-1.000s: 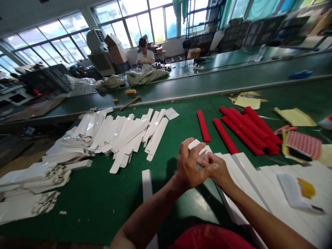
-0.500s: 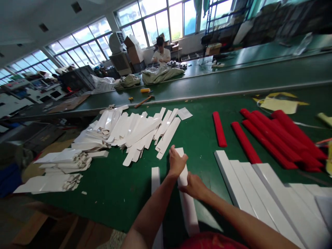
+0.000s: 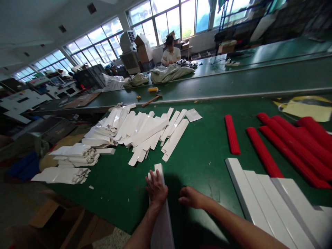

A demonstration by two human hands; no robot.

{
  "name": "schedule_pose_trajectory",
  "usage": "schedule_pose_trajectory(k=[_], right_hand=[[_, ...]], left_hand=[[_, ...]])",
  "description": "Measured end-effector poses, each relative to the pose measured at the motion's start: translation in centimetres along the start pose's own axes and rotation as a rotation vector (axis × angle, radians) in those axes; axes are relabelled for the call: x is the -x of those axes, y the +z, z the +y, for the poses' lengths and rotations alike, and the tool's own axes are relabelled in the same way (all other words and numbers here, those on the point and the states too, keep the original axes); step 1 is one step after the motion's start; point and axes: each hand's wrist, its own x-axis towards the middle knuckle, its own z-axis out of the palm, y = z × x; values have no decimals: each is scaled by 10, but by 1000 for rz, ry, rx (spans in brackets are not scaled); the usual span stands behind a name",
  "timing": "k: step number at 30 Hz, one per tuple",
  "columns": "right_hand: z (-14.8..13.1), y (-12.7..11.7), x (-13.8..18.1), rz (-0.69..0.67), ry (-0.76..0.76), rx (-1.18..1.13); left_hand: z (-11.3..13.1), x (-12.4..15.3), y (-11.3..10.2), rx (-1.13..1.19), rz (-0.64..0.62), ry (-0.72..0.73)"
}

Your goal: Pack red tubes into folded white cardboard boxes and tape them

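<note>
Since a moment earlier, one long white box (image 3: pixel 164 223) had shifted left across the green table (image 3: pixel 204 148) and lay alongside a second white box (image 3: pixel 155 234). Over both, near their far ends, rested the left hand (image 3: pixel 157 189), fingers spread on top rather than wrapped around. I couldn't see inside either box. Apart from them, the right hand (image 3: pixel 192 197) was curled in; I couldn't tell how tightly, or whether it held anything. More white boxes (image 3: pixel 255 197) lay side by side near red bundles (image 3: pixel 261 150); flattened white cartons (image 3: pixel 147 129) were heaped beyond. Below the table's edge sat a brown carton (image 3: pixel 45 213), its inside too dim to make out.
</note>
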Motion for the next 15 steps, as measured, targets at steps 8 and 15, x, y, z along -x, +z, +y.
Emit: schedule_pose_trajectory(k=[8, 15], right_hand=[[41, -36, 14, 266, 129, -85], [44, -33, 13, 348, 162, -71]], left_hand=[[-4, -87, -36, 284, -22, 44], [77, -155, -32, 601, -191, -135]])
